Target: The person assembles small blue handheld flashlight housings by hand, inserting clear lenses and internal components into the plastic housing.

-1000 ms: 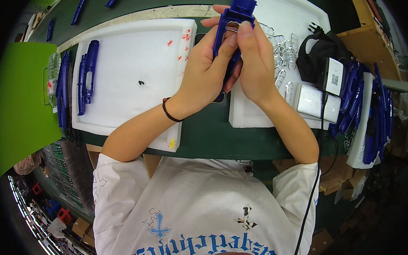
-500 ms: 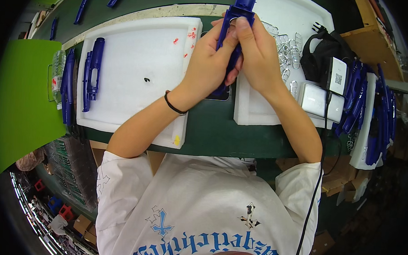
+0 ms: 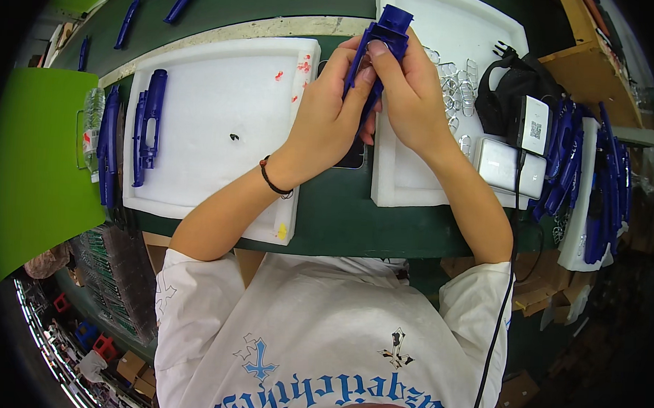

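A long dark-blue plastic housing (image 3: 390, 36) is gripped between both my hands, tilted with its open socket end pointing away from me. My left hand (image 3: 330, 109) wraps its left side, with the thumb along the housing. From the right, my right hand (image 3: 413, 98) closes round it, thumb pressed into the hollow near the far end. What lies under that thumb is hidden. Just right of my right hand, bent metal wire loops (image 3: 460, 89) lie in a white foam tray (image 3: 408, 186). A dark phone-like slab (image 3: 353, 155) lies partly covered below the hands.
Another white foam tray (image 3: 196, 198) at left holds blue housings (image 3: 153, 116). Further blue parts (image 3: 107, 147) lie beside a clear bottle (image 3: 92, 124). At right are a black strap bag (image 3: 518, 85), a silver box with a cable (image 3: 509, 168) and stacked blue housings (image 3: 562, 159).
My right thumb has settled over the hollow where a metal ring-like curve showed before. The hands and housing sit slightly lower in view, as does most of the scene.
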A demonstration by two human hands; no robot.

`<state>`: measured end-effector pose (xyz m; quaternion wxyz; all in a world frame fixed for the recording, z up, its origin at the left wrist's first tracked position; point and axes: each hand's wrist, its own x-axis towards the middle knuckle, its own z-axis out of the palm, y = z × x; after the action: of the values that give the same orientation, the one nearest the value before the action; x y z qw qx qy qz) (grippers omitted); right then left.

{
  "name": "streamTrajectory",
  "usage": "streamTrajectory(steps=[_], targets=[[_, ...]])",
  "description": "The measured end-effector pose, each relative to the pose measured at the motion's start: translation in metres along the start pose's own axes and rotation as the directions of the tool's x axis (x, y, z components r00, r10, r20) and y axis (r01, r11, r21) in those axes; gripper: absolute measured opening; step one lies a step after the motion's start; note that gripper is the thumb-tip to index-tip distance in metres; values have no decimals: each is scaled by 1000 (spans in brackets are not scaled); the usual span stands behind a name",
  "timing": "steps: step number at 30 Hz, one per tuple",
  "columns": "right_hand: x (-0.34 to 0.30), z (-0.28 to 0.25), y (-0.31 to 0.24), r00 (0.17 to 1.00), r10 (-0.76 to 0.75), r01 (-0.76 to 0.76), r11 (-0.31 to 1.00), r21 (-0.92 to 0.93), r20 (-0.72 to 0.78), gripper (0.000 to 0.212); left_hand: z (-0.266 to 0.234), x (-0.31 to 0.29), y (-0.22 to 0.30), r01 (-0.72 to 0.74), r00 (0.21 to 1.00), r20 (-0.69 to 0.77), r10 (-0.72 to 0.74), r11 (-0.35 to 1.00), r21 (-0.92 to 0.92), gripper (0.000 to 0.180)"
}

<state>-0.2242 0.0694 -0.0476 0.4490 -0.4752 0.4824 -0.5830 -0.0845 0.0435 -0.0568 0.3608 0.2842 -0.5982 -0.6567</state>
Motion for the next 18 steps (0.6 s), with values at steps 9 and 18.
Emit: streamTrajectory(steps=[9,18], targets=[[0,4,-4,996,-71,76,993,-86,62,24,-7,3,0,-3,1000,-2,3,999,49,21],[1,8,-1,987,-159,159,986,-45,14,23,-3,1,4,-10,998,-58,13,998,57,21]])
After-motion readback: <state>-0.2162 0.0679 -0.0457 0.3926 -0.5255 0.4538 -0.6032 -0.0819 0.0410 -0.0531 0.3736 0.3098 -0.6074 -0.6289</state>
